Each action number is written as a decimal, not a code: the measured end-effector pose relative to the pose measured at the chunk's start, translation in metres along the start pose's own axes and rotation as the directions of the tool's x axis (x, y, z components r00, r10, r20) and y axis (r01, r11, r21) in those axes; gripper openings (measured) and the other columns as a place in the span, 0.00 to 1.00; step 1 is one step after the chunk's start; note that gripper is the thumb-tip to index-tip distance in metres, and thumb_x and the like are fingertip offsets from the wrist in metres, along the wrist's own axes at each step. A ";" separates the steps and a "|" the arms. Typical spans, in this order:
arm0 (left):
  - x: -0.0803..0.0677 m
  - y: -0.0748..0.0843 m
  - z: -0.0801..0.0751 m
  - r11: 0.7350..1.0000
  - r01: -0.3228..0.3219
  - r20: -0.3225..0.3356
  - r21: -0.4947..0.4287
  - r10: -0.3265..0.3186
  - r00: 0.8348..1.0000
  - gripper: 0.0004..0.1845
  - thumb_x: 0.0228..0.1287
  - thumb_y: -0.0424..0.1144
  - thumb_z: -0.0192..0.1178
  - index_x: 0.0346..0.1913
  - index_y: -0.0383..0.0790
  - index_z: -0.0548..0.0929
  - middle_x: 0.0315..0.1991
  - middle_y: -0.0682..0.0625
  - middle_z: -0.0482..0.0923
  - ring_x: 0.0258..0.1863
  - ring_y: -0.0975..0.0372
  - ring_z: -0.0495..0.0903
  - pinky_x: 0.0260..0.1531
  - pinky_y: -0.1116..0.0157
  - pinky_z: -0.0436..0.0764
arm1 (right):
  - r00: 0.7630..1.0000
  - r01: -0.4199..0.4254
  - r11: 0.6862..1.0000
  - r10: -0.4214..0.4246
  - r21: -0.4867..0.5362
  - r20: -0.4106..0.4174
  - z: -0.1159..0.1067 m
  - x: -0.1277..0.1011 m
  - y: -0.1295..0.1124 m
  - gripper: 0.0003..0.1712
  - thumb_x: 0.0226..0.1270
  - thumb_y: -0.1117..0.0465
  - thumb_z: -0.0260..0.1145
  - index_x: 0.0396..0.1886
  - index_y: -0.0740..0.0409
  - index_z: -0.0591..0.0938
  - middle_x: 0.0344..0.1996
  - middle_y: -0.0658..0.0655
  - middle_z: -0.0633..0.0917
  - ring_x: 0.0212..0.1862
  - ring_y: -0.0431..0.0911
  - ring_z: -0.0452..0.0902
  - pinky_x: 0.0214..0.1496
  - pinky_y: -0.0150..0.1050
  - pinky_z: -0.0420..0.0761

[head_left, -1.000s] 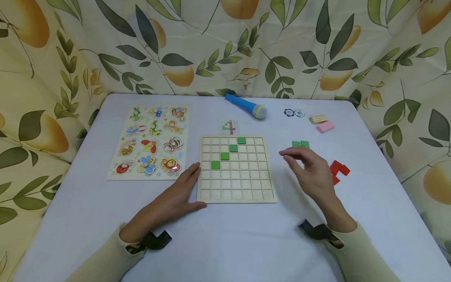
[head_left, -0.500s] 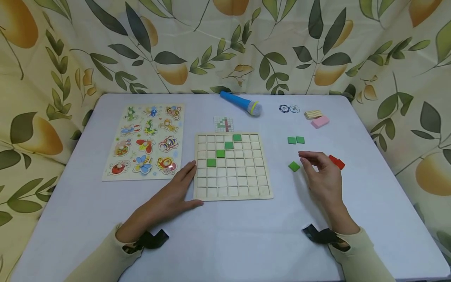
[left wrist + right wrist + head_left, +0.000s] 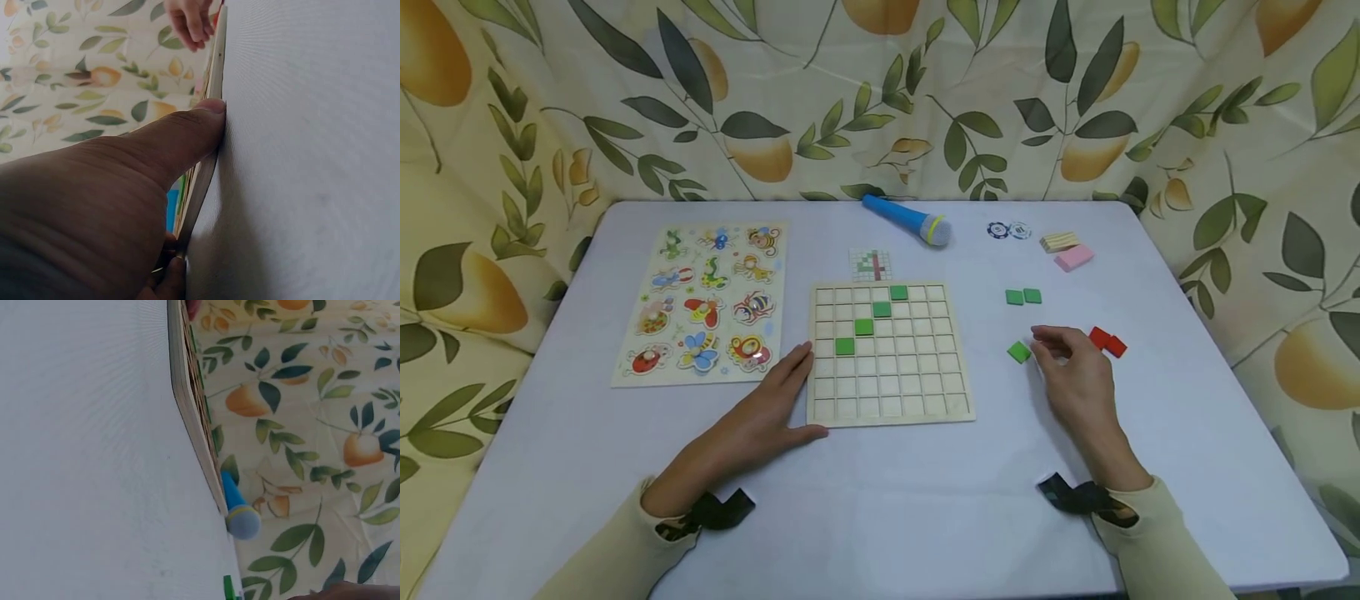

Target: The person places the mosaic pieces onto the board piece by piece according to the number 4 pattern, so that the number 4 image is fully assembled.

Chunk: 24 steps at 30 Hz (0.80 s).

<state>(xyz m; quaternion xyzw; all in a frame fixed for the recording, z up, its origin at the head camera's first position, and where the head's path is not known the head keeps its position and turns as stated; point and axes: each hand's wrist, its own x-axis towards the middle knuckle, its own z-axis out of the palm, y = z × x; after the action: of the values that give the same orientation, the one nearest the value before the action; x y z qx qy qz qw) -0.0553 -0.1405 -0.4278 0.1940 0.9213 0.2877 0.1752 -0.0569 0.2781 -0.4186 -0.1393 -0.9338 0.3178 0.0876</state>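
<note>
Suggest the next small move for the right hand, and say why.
Probably pinch the loose green tile: it lies beside the right hand, while the left hand rests against the grid board, where four green tiles form a diagonal and many cells are bare.

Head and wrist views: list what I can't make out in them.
Head: pattern card, squares too small to count.
Head: poker chips, markings too small to read.
Head: red tiles, any others hidden behind right hand.
Left wrist: grid board, face hidden by edge-on angle and left hand.
Right wrist: right hand, mostly cut off by bottom edge.
</note>
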 end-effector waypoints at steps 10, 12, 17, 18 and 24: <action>0.000 -0.003 -0.002 1.000 -0.002 -0.008 0.006 0.002 1.000 0.61 0.64 0.53 0.77 0.88 0.41 0.47 0.90 0.48 0.37 0.89 0.49 0.44 0.82 0.46 0.66 | 1.000 0.012 1.000 -0.011 0.010 -0.015 0.007 0.007 0.000 0.19 0.81 0.58 0.65 0.65 0.57 0.84 0.58 0.63 0.87 0.55 0.56 0.82 0.48 0.28 0.73; 0.001 -0.002 -0.002 1.000 -0.004 -0.007 0.008 0.004 1.000 0.61 0.64 0.53 0.77 0.88 0.41 0.47 0.90 0.48 0.37 0.89 0.49 0.44 0.82 0.46 0.66 | 1.000 -0.005 1.000 0.005 0.004 -0.002 0.008 0.005 0.002 0.19 0.81 0.57 0.65 0.66 0.57 0.84 0.59 0.63 0.87 0.56 0.57 0.82 0.47 0.27 0.73; 0.001 -0.001 0.000 1.000 0.005 0.006 -0.013 -0.004 1.000 0.61 0.64 0.53 0.77 0.88 0.41 0.47 0.90 0.48 0.37 0.89 0.49 0.43 0.82 0.46 0.65 | 0.999 -0.011 1.000 0.012 -0.024 0.035 0.008 0.001 0.004 0.22 0.81 0.56 0.66 0.68 0.57 0.82 0.60 0.64 0.85 0.56 0.57 0.81 0.46 0.27 0.75; 0.001 -0.001 0.000 1.000 0.005 0.006 -0.017 -0.005 1.000 0.61 0.64 0.53 0.77 0.88 0.42 0.47 0.90 0.49 0.37 0.89 0.49 0.43 0.82 0.46 0.65 | 0.999 -0.010 1.000 0.011 -0.029 0.035 0.007 0.000 0.004 0.22 0.80 0.56 0.66 0.68 0.57 0.82 0.60 0.64 0.85 0.56 0.57 0.81 0.47 0.27 0.75; 0.001 -0.002 0.002 1.000 -0.014 -0.010 -0.006 0.013 1.000 0.62 0.63 0.54 0.77 0.88 0.41 0.47 0.90 0.48 0.37 0.89 0.49 0.44 0.82 0.47 0.65 | 0.999 0.006 0.999 -0.005 -0.039 0.041 0.005 0.004 0.001 0.22 0.80 0.55 0.67 0.67 0.57 0.83 0.58 0.64 0.85 0.55 0.57 0.82 0.48 0.29 0.76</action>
<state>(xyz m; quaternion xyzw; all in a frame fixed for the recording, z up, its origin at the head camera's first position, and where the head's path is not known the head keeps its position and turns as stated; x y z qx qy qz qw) -0.0558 -0.1409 -0.4307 0.1982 0.9200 0.2928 0.1692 -0.0620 0.2774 -0.4232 -0.1319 -0.9417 0.3022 0.0665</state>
